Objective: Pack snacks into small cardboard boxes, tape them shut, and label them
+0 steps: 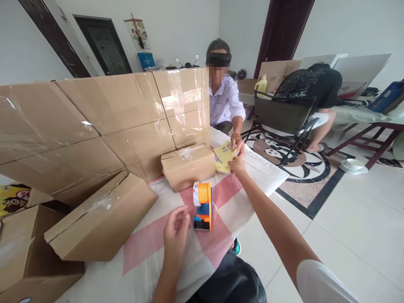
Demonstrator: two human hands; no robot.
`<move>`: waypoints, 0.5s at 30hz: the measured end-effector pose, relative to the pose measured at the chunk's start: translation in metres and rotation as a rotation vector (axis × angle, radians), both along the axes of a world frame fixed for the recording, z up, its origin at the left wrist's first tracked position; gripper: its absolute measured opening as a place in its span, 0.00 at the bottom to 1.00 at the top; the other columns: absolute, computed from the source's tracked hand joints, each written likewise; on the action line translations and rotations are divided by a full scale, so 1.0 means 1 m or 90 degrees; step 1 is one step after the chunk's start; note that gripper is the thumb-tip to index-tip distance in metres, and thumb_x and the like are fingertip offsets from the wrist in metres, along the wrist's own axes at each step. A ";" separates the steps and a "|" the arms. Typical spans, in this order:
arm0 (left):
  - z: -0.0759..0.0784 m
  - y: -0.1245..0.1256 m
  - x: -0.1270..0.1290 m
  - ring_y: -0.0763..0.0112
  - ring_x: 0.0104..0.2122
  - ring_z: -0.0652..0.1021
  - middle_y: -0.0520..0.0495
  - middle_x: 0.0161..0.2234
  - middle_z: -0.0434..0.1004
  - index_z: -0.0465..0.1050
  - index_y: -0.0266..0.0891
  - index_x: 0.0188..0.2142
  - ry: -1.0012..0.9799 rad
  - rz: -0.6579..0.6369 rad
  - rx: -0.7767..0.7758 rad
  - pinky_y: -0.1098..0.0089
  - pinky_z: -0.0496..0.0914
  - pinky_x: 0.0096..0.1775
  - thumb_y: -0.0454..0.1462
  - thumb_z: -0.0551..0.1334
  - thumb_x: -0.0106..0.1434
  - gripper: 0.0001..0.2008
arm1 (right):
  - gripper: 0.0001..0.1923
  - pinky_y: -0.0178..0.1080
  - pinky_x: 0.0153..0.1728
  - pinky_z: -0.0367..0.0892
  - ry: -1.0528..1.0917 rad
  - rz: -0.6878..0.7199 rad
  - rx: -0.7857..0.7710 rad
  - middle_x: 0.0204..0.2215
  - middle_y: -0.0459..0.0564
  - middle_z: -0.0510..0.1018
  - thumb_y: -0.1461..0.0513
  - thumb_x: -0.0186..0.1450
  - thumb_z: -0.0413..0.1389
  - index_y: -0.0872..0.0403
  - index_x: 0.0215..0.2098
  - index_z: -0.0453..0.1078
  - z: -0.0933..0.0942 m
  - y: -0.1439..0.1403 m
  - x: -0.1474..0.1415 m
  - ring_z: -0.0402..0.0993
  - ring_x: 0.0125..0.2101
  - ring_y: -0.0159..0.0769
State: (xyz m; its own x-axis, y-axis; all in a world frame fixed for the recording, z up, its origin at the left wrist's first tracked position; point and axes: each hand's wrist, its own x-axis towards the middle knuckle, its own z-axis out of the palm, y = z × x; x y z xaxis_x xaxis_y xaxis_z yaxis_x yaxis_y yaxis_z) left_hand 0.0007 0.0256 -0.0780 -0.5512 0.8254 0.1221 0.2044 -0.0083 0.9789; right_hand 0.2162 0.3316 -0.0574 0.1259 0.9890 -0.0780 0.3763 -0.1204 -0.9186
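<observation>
My right hand (237, 165) reaches forward across the table, its fingers closed on the near edge of a flat yellow printed packet (222, 156). A co-worker's hand (237, 144) touches the same packet from the far side. Near me, my left hand (176, 227) hovers with loosely curled fingers, and I see nothing in it. Just right of it stands an orange and blue tape dispenser (206, 210) with a roll of tape (197, 193) on top. Behind the dispenser lies a taped cardboard box (189, 166), touching or close to the packet.
Stacked taped cartons (132, 122) form a wall at the back left. A closed box (104, 214) and an open box (34, 248) lie left of my hand. Across the table sits a co-worker (224, 99); another person (307, 88) bends over at the right by a chair (284, 118).
</observation>
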 end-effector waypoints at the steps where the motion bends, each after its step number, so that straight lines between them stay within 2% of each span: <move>1: 0.010 0.002 -0.007 0.58 0.47 0.80 0.40 0.51 0.80 0.75 0.42 0.48 0.060 0.057 0.022 0.59 0.75 0.48 0.51 0.63 0.65 0.19 | 0.15 0.46 0.46 0.78 -0.015 -0.005 -0.013 0.50 0.53 0.78 0.56 0.72 0.60 0.56 0.53 0.72 -0.001 -0.001 0.008 0.78 0.45 0.39; 3: 0.038 0.014 -0.023 0.56 0.49 0.79 0.40 0.51 0.79 0.74 0.42 0.49 0.236 0.127 0.075 0.57 0.74 0.50 0.48 0.63 0.66 0.17 | 0.15 0.45 0.44 0.78 -0.028 -0.013 -0.040 0.47 0.52 0.78 0.56 0.72 0.60 0.56 0.52 0.72 -0.005 -0.005 0.023 0.78 0.43 0.38; 4: 0.055 0.024 -0.031 0.54 0.51 0.78 0.39 0.52 0.79 0.74 0.42 0.51 0.343 0.132 0.106 0.55 0.73 0.53 0.47 0.63 0.66 0.17 | 0.14 0.44 0.43 0.78 -0.031 -0.015 -0.046 0.46 0.52 0.78 0.57 0.72 0.60 0.57 0.52 0.72 -0.007 -0.008 0.027 0.78 0.42 0.37; 6: 0.088 0.053 -0.045 0.50 0.60 0.73 0.36 0.58 0.75 0.72 0.41 0.56 0.553 0.083 0.109 0.50 0.66 0.61 0.45 0.64 0.66 0.21 | 0.14 0.43 0.42 0.78 -0.030 -0.013 -0.048 0.46 0.52 0.79 0.57 0.72 0.60 0.57 0.52 0.72 -0.010 -0.015 0.031 0.79 0.41 0.37; 9: 0.124 0.106 -0.058 0.44 0.69 0.62 0.37 0.70 0.62 0.66 0.42 0.65 0.764 -0.063 -0.031 0.44 0.56 0.67 0.43 0.67 0.65 0.31 | 0.13 0.43 0.43 0.78 -0.029 0.003 -0.044 0.46 0.51 0.79 0.56 0.73 0.59 0.56 0.51 0.72 -0.010 -0.028 0.028 0.78 0.41 0.36; 12: 0.134 0.142 -0.061 0.39 0.71 0.58 0.41 0.73 0.56 0.60 0.46 0.71 0.814 -0.156 -0.187 0.43 0.57 0.67 0.47 0.69 0.62 0.40 | 0.11 0.43 0.44 0.77 -0.037 0.033 -0.043 0.45 0.51 0.79 0.58 0.72 0.60 0.56 0.48 0.74 -0.006 -0.042 0.027 0.78 0.41 0.36; 15: 0.126 0.147 -0.060 0.38 0.70 0.60 0.41 0.72 0.59 0.59 0.47 0.71 0.816 -0.136 -0.218 0.43 0.59 0.65 0.47 0.68 0.63 0.39 | 0.10 0.43 0.43 0.77 -0.039 0.063 -0.047 0.41 0.49 0.81 0.63 0.67 0.63 0.56 0.46 0.74 -0.003 -0.056 0.032 0.79 0.39 0.37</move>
State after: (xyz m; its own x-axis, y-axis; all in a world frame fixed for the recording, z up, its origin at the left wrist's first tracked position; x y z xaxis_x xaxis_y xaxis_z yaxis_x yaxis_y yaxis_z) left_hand -0.0596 0.1730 0.0475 -0.0624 0.9728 0.2230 0.9970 0.0503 0.0597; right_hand 0.2480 0.2759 -0.0606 0.0341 0.9887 -0.1460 0.4446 -0.1458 -0.8838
